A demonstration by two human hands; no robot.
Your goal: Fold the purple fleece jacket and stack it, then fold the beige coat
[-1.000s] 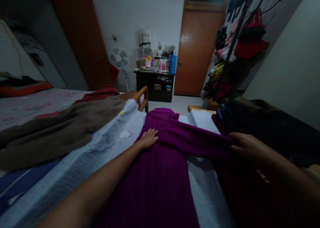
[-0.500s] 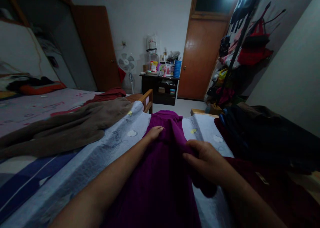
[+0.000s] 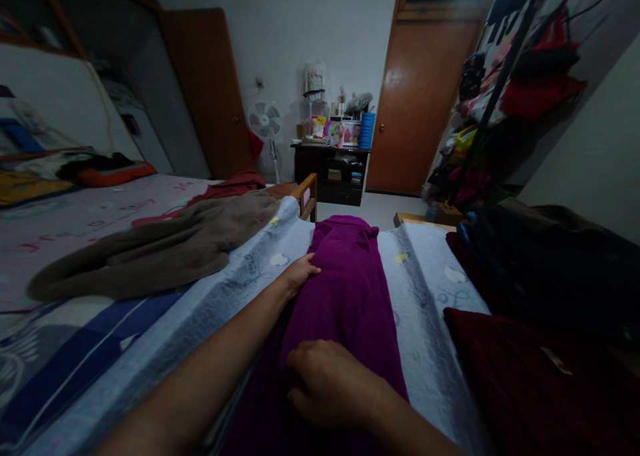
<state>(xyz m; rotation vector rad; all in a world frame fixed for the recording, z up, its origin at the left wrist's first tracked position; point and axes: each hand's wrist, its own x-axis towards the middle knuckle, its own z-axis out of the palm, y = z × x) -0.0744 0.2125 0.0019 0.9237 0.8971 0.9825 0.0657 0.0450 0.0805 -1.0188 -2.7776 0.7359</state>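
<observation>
A long purple garment [image 3: 350, 296] lies lengthwise over the pale blue patterned sheet in front of me, its narrow end away from me. It could be trousers, but its near part is in shadow. At its left edge, about two thirds of the way up, my left hand [image 3: 301, 273] has its fingers closed on the cloth. Closer to me, my right hand [image 3: 333, 379] is over the left part of the garment. Its fingers are curled in on the purple cloth, and the fingertips are partly hidden.
Brown fleece trousers [image 3: 160, 246] lie to the left. On the right are a folded dark red garment [image 3: 530, 369] and a pile of dark clothes [image 3: 555, 269]. Beyond the bed stand a fan [image 3: 266, 121], a black cabinet [image 3: 327, 176] and a wooden door [image 3: 425, 103].
My right hand has moved left and nearer to me, bringing the garment's right side across. The purple cloth now lies flatter. My left hand has shifted slightly to the garment's left edge.
</observation>
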